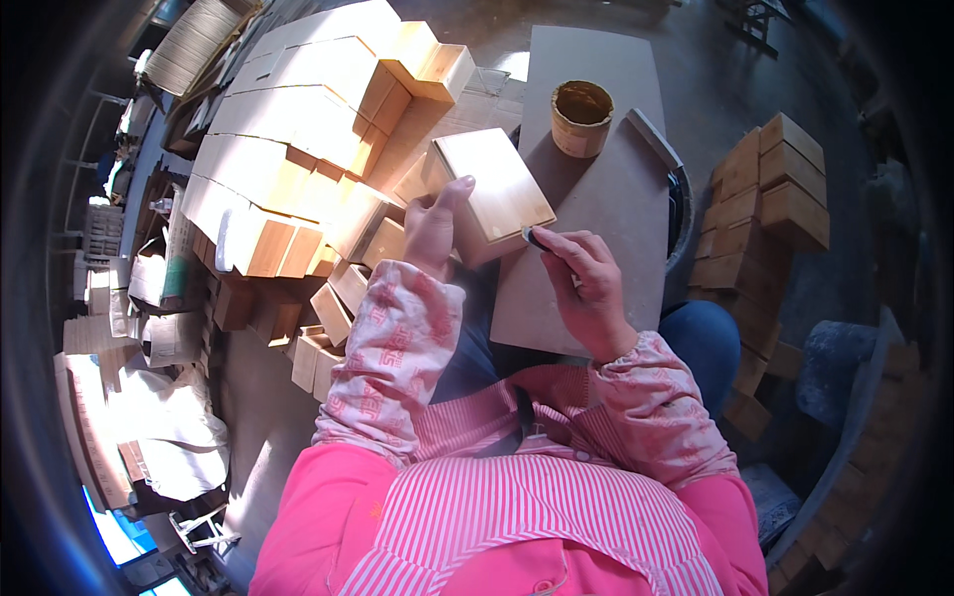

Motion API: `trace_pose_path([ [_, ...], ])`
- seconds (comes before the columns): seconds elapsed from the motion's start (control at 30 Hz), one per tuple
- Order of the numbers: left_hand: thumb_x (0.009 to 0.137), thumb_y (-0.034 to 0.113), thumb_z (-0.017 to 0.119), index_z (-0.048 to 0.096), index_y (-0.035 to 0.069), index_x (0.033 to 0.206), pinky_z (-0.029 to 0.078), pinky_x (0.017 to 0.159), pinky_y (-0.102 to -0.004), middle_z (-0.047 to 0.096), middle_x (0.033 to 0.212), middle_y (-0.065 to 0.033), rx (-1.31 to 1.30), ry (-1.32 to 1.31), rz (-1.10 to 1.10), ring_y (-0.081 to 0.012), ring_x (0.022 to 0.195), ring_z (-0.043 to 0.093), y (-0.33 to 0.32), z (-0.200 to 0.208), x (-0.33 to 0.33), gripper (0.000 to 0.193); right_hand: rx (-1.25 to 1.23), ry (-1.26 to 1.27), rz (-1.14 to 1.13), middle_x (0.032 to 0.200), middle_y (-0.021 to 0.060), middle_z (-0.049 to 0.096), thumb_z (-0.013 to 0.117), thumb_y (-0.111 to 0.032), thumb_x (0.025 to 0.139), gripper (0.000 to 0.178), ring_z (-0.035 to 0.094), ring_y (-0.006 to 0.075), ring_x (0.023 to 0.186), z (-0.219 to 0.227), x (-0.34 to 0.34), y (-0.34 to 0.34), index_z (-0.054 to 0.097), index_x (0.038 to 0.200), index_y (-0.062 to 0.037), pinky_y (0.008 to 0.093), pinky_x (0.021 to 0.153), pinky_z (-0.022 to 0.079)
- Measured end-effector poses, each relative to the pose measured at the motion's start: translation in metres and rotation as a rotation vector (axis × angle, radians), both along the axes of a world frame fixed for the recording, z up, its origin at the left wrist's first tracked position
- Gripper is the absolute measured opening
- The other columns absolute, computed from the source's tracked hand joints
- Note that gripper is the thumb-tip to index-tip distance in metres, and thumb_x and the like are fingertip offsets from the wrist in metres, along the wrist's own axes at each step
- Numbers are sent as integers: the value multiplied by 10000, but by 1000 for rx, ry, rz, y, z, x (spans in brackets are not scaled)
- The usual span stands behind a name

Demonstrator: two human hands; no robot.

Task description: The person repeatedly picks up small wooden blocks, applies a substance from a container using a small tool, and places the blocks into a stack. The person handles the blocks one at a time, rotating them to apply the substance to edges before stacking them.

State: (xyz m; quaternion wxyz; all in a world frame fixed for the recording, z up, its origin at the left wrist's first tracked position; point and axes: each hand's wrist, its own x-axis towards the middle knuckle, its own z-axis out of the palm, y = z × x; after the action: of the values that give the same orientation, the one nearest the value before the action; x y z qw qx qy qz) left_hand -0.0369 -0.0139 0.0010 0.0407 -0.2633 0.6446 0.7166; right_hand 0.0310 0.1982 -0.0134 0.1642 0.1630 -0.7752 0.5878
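My left hand (433,226) grips a light wooden box (495,181) by its left side, thumb on the upper edge. The box is tilted, its broad pale face turned up and a narrow side facing me. In my right hand (586,283), pinched between thumb and fingers, is a small dark tool (535,236) with a pale tip. That tip touches the box's near right corner; the rest of the tool is mostly hidden by my fingers. Beyond the box, a round tub (581,119) with brown stuff smeared inside stands on a grey board (596,219).
Stacked wooden boxes (298,129) rise at the left, with loose ones (333,308) lower down. Another stack (760,199) stands on the right. A narrow strip (654,139) lies along the board's right edge. White sacking (179,437) lies at far left.
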Motion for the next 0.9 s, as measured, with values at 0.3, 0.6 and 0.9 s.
trace_pose_path([
  [0.3,731,362,877,456,-113,1262,544,877,-327,604,1125,-185,121,23,13,-233,985,648,-2,-4,-2,828,154,65,39,993,83,691,688,29,873,395,645,290,900,5,-7,-11,720,1224,-148,382,786,532],
  [0.6,726,363,870,451,-113,1286,544,875,-327,594,1136,-184,94,26,4,-237,998,643,-1,-1,-1,846,247,38,-29,933,98,676,679,17,887,346,644,278,816,18,-3,1,717,1197,-133,342,752,529],
  [0.9,730,355,866,459,-113,1282,549,859,-321,595,1127,-175,53,46,27,-231,983,648,2,-7,-2,830,-464,-786,237,828,46,687,591,-95,1046,182,605,56,712,17,-8,0,662,1142,41,202,606,439],
])
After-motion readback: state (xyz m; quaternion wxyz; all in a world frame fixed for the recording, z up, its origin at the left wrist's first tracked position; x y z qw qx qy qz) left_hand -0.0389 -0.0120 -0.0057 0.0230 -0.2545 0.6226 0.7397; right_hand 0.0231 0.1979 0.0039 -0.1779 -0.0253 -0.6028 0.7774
